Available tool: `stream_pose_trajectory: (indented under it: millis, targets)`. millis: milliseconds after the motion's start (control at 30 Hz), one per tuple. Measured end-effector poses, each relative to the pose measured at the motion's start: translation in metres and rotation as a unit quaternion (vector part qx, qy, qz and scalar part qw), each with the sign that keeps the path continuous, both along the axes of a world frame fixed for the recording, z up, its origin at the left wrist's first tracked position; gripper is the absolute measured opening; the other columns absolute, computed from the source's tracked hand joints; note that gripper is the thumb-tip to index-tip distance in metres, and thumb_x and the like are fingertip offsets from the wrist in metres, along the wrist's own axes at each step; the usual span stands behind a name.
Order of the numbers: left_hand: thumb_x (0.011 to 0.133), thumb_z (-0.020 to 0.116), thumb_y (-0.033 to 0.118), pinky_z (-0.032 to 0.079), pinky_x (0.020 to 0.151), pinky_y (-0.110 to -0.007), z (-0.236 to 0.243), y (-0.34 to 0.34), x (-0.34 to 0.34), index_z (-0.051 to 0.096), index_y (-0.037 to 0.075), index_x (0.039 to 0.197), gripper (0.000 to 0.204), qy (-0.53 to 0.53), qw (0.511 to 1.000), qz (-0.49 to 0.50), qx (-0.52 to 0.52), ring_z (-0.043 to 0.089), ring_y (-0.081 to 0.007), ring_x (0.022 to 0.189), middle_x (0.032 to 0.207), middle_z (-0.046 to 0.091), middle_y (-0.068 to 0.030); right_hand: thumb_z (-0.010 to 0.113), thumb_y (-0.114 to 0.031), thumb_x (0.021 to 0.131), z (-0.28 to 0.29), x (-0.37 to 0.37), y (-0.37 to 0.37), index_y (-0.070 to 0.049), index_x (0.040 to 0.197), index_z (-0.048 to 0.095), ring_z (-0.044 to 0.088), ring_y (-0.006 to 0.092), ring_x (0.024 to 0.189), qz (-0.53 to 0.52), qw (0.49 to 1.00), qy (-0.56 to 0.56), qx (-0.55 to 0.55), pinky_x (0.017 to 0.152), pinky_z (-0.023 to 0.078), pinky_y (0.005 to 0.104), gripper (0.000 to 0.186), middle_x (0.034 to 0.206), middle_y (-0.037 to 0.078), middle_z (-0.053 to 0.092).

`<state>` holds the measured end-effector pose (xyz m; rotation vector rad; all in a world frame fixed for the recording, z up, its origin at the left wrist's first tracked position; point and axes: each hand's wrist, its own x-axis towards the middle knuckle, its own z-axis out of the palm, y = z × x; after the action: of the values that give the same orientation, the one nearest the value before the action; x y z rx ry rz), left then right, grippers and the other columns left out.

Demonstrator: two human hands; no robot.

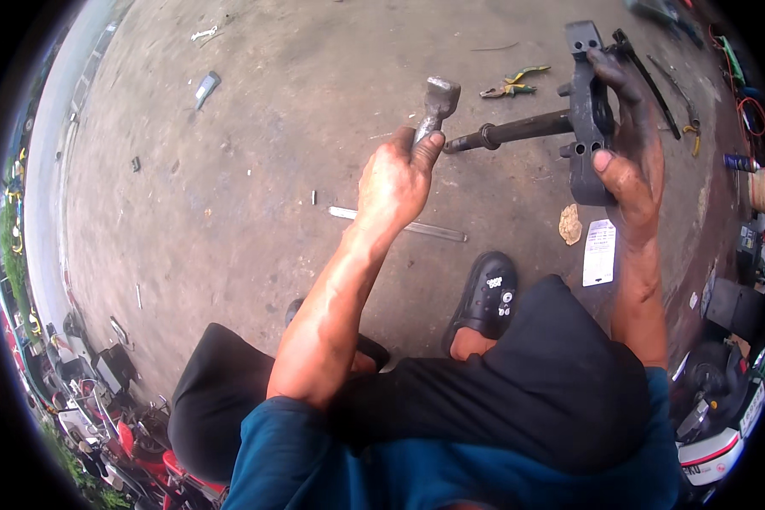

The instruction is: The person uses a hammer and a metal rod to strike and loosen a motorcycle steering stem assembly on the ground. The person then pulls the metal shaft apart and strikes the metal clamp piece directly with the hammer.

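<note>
My left hand (397,180) is closed round the short handle of a hammer (441,95), its worn metal head pointing up and away from me. In my right hand (639,166) is a black motorcycle steering stem (518,131) with its fork clamp (588,119). The fingers wrap the clamp's right side and the thumb presses near its lower end. The stem sticks out leftward from the clamp, its tip close to the hammer but apart from it. Below them a flat metal bar (438,230) lies on the ground, partly hidden by my left forearm.
Pliers (516,83) with green and yellow handles lie beyond the stem. A white printed card (599,253) and a tan lump (570,224) rest near my right forearm. A grey handled object (206,88) lies far left. Motorcycles (127,438) stand at lower left.
</note>
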<state>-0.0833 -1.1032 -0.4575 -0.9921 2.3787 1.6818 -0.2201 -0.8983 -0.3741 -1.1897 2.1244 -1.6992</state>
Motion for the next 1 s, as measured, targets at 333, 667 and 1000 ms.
stream_pose_trajectory:
  millis: [333,667,1000]
  targets:
    - [0.095,0.052,0.045,0.045,0.072,-0.047,0.000,-0.002,0.006,0.062,-0.002,0.094,0.048,-0.029,0.999,-0.013,0.008,0.063,-0.0395,0.080,0.076,0.063,-0.0226,0.065,-0.018,0.071,0.030,0.031,-0.010,-0.001,0.139,0.042,0.055,0.0249,0.116,-0.116,0.971,-0.159,0.133,0.092,0.046,0.0316,0.074,0.124,0.018,0.055]
    - [0.094,0.056,0.042,0.036,0.045,-0.027,-0.020,0.010,0.008,0.061,-0.001,0.098,0.044,0.032,0.997,-0.045,-0.050,0.045,-0.0096,0.050,0.060,0.049,-0.0017,0.049,0.002,0.072,0.000,0.030,0.012,0.004,0.128,0.053,0.061,0.0138,0.091,-0.191,0.969,-0.081,0.135,0.077,0.047,0.0238,0.056,0.106,0.014,0.065]
    - [0.093,0.058,0.044,0.034,0.044,-0.025,0.030,-0.006,0.008,0.060,-0.002,0.101,0.046,0.046,0.995,0.057,0.073,0.044,-0.0074,0.049,0.057,0.047,0.0013,0.058,0.002,0.075,0.007,0.042,-0.012,0.004,0.122,0.057,0.064,0.0143,0.081,-0.152,0.978,0.013,0.145,0.073,0.051,0.0273,0.047,0.096,0.015,0.068]
